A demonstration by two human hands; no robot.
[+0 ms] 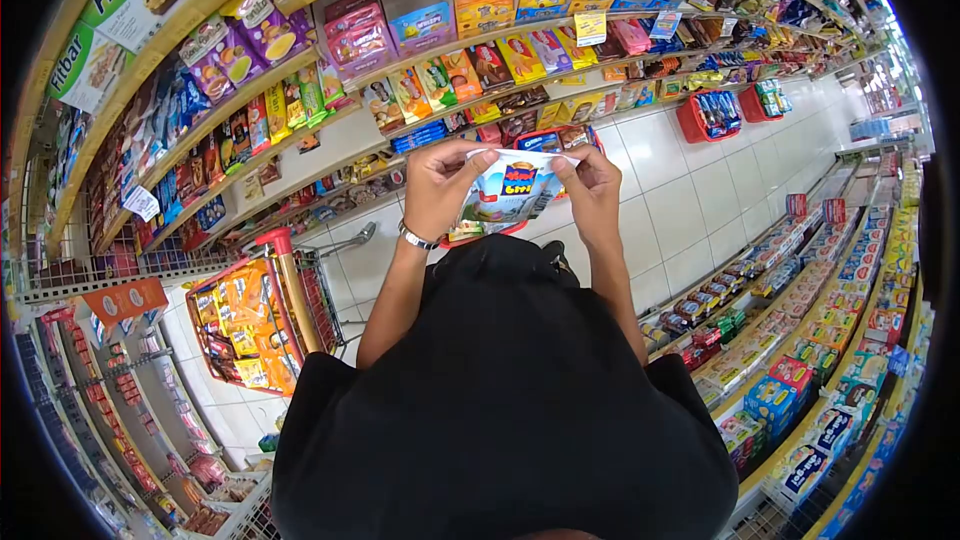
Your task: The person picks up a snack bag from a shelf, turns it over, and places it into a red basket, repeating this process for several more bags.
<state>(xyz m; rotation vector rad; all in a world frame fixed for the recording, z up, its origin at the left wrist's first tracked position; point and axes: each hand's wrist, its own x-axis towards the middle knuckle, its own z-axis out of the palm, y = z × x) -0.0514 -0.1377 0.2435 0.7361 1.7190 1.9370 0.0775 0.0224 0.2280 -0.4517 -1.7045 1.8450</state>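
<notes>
A small white and blue snack pouch (518, 185) with a red and yellow logo is held up in front of my chest. My left hand (437, 187) pinches its upper left corner between thumb and fingers. On the other side, my right hand (592, 190) grips the upper right corner the same way. The pouch hangs between both hands with its printed front towards me. Below and behind it, partly hidden, a red basket (480, 232) with snack packs stands on the floor.
Shelves of packaged snacks (520, 58) curve across the front. A red trolley basket (262, 325) full of orange packs stands at the left. Red baskets (690, 122) sit on the tiled floor (660, 205) ahead right. More shelves (810, 340) line the right.
</notes>
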